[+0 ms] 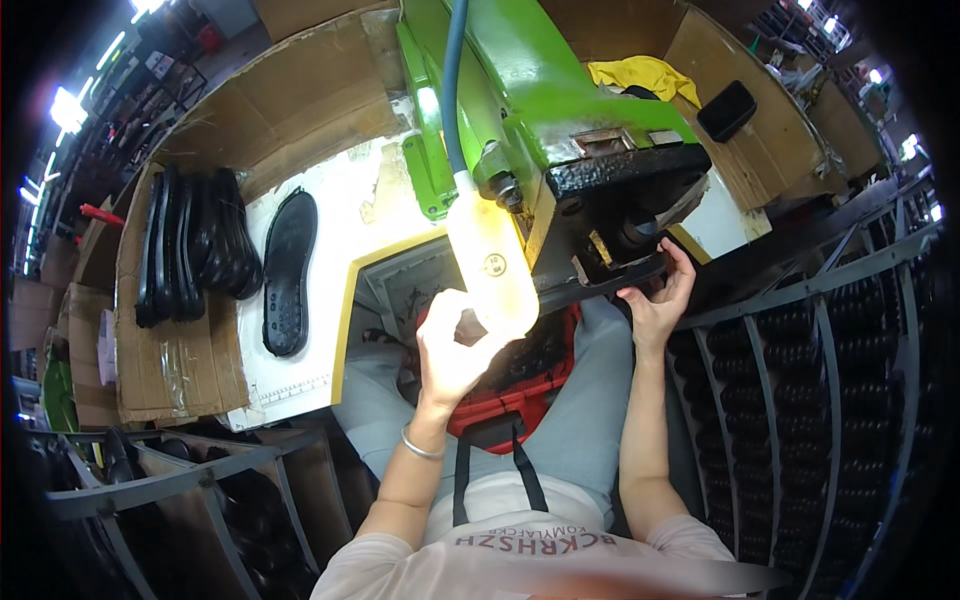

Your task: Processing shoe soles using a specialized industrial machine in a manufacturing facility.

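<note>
a black sole [610, 283] sits under the dark head of a green machine [560, 90], its near edge showing as a slim, dark, gently curved strip, the rest hidden. the right hand [660, 305] is at its right end, thumb and fingers spread; whether they grip cannot be told. the left hand [450, 345] curls beside a glowing lamp [495, 290], its hold unclear. a pitted black spare [290, 270] lies leftward.

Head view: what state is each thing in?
Lamp: lit
Left hand: curled beside the lamp, grip unclear
Dark piece: partly hidden
Right hand: thumb and fingers parted, at the dark piece
Single black sole: lying flat
Grouped black soles: side by side
Yellow cloth: crumpled
</note>
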A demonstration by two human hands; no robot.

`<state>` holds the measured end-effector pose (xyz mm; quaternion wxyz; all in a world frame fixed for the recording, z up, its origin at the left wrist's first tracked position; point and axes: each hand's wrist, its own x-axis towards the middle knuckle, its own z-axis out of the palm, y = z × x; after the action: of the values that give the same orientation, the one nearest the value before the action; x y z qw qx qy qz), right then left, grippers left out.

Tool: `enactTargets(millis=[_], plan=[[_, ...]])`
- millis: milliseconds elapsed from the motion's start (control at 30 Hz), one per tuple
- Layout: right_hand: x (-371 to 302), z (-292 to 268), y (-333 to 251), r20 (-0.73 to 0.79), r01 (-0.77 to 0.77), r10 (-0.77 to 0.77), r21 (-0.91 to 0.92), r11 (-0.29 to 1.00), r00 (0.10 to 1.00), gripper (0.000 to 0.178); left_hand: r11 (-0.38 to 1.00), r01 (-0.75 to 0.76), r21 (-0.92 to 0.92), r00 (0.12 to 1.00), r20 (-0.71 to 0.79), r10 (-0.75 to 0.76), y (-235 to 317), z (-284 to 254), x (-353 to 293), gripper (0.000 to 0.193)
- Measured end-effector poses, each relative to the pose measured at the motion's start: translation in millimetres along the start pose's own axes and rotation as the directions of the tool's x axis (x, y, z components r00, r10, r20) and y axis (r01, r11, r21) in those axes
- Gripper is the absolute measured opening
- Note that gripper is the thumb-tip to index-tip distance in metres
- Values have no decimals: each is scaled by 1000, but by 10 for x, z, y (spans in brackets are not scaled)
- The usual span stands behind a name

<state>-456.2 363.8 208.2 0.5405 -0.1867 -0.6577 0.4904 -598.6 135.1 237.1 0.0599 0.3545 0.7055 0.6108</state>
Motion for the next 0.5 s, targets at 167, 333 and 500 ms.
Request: enactTargets(millis=[167,333,500], plan=[[-93,218,92,2,-28,28,134,991,1000,98,994,35,-102,995,-86,-44,139,-206,-12,36],[-256,487,91,77,-69,53,232,970,996,81,994,59,-96,994,-90,-68,33,-582,-58,37],[-426,735,84,74,64,-91,305,950,993,67,962,115,-246,983,-114,-147,-430,-993,-228,45]])
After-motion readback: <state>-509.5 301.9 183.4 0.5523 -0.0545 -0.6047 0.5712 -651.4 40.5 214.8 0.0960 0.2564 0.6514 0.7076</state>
